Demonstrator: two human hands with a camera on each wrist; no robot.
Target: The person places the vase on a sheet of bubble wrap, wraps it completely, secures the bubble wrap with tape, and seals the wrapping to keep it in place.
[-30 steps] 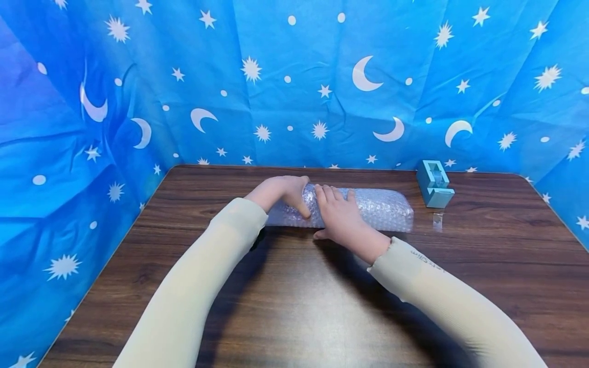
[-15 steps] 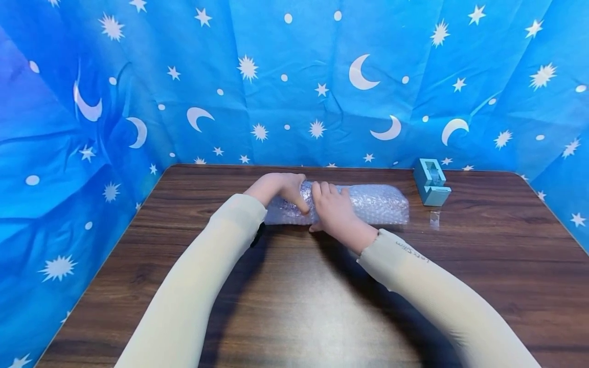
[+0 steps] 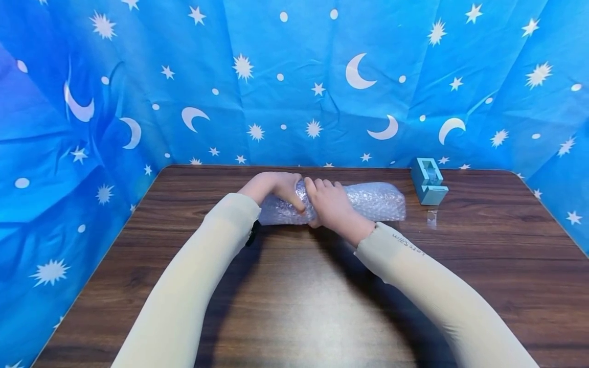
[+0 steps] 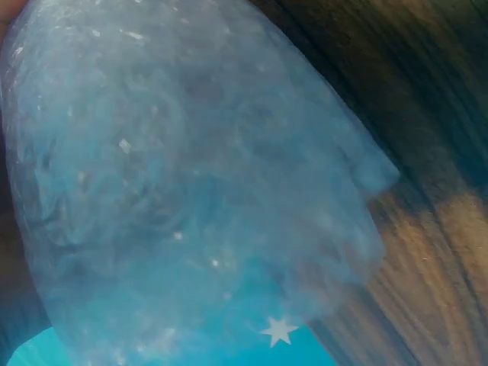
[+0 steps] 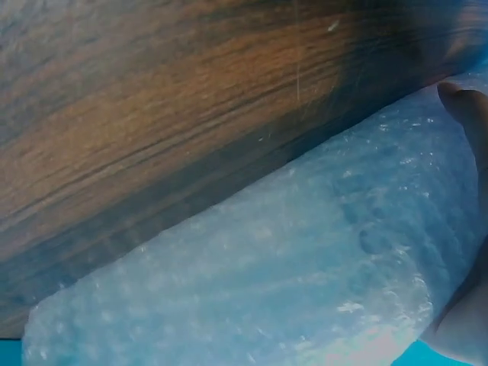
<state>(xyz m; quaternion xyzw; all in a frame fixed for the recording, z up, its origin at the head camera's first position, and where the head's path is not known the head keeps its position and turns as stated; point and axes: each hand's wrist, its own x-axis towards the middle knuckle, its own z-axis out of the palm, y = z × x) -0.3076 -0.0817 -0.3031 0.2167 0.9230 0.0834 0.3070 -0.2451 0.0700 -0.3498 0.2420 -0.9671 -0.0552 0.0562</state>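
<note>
A long bubble-wrap bundle (image 3: 368, 200) lies crosswise on the far middle of the brown wooden table (image 3: 294, 286). My left hand (image 3: 276, 188) grips the bundle near its left end, thumb down on the front. Right beside it, my right hand (image 3: 330, 205) curls over the top of the bundle with its thumb at the front lower edge. The two hands touch. The left wrist view is filled by the bubble-wrap bundle (image 4: 191, 191). In the right wrist view, the bubble-wrap bundle (image 5: 290, 282) lies on the wood with a fingertip (image 5: 467, 114) on it.
A light blue tape dispenser (image 3: 429, 181) stands at the back right, just past the bundle's right end. A small clear piece of tape (image 3: 431, 219) lies in front of it. Blue star-and-moon cloth (image 3: 294, 82) walls the table on the back and both sides.
My right hand has slid a little left along the bundle and now meets the left hand. The left hand keeps its grip; the bundle stays in place.
</note>
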